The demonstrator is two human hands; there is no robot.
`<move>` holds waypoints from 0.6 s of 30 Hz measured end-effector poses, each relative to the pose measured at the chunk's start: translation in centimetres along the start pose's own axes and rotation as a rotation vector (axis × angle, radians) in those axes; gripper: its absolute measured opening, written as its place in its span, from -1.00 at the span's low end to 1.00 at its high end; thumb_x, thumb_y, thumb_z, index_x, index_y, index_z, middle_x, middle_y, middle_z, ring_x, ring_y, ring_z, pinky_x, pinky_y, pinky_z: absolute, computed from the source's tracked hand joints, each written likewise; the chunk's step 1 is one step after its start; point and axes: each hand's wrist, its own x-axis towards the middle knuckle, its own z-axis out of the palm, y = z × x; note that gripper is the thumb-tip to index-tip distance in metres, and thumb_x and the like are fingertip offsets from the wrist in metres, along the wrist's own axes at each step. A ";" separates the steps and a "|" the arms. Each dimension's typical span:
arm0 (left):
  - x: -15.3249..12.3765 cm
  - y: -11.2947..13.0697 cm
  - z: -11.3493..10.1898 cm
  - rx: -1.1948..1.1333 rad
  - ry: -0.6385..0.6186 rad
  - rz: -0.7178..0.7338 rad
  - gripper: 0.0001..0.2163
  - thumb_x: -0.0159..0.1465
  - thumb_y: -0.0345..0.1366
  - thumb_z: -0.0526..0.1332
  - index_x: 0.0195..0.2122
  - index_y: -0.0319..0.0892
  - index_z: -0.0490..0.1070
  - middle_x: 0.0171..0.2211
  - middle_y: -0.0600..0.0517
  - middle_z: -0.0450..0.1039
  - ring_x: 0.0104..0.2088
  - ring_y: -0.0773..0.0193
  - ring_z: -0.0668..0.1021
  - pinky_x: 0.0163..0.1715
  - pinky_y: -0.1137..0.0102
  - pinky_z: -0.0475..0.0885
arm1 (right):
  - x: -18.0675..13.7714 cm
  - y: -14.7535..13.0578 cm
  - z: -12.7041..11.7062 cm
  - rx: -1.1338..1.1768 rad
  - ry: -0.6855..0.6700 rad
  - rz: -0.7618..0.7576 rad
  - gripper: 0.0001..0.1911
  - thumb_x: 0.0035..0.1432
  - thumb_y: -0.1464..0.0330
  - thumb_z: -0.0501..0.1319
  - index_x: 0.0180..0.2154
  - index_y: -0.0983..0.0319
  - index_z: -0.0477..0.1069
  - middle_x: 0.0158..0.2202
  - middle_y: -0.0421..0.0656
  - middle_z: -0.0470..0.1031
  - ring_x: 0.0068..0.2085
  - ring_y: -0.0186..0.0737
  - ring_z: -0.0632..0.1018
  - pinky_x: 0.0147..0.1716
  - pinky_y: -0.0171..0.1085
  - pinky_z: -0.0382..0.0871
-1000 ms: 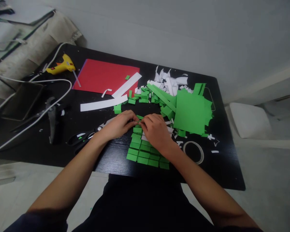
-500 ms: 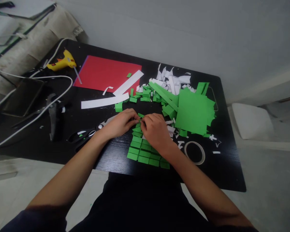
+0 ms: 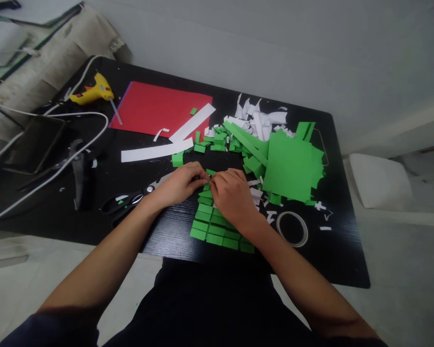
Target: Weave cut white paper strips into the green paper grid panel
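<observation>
My left hand [image 3: 183, 183] and my right hand [image 3: 233, 195] meet at the fingertips over the upper end of the green folded-paper panel [image 3: 215, 239]. Both are closed in a pinch on a small green paper piece [image 3: 210, 172], mostly hidden by the fingers. Rows of small green flaps make up the panel, which lies near the table's front edge, partly under my right hand. Beside my left wrist are black-handled scissors [image 3: 125, 201], their blades running under that hand. Loose green paper pieces [image 3: 220, 139] are heaped just beyond my fingers.
Green sheets [image 3: 289, 166] and white paper scraps [image 3: 262, 123] cover the right back of the black table. A tape roll [image 3: 305, 230] lies at right. Red paper [image 3: 159, 108], white strips [image 3: 155, 151], a yellow glue gun [image 3: 96, 90], a white cable [image 3: 103, 126] and a dark-handled tool [image 3: 78, 178] occupy the left.
Both hands stay pinched together at the same spot on the panel. The view has shifted very slightly; nothing on the table has visibly moved.
</observation>
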 end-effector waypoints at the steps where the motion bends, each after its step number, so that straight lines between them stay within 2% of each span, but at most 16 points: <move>1: 0.0 0.0 0.0 -0.002 0.004 -0.004 -0.90 0.39 -0.29 0.23 -0.27 -0.16 0.48 -0.30 0.03 0.43 -0.24 0.20 0.51 -0.20 0.30 0.42 | 0.0 -0.1 -0.1 -0.004 -0.002 0.003 -0.78 0.37 0.55 0.16 -0.25 0.28 0.57 -0.25 -0.01 0.64 -0.14 0.01 0.57 0.10 -0.05 0.32; 18: 0.1 0.2 0.2 -0.001 0.020 -0.028 -0.92 0.38 -0.34 0.23 -0.29 -0.15 0.47 -0.32 0.04 0.42 -0.26 0.23 0.50 -0.20 0.30 0.42 | -0.1 -0.1 0.5 0.064 0.045 0.046 -0.80 0.38 0.51 0.19 -0.29 0.25 0.55 -0.27 -0.02 0.64 -0.15 -0.02 0.59 0.10 -0.05 0.35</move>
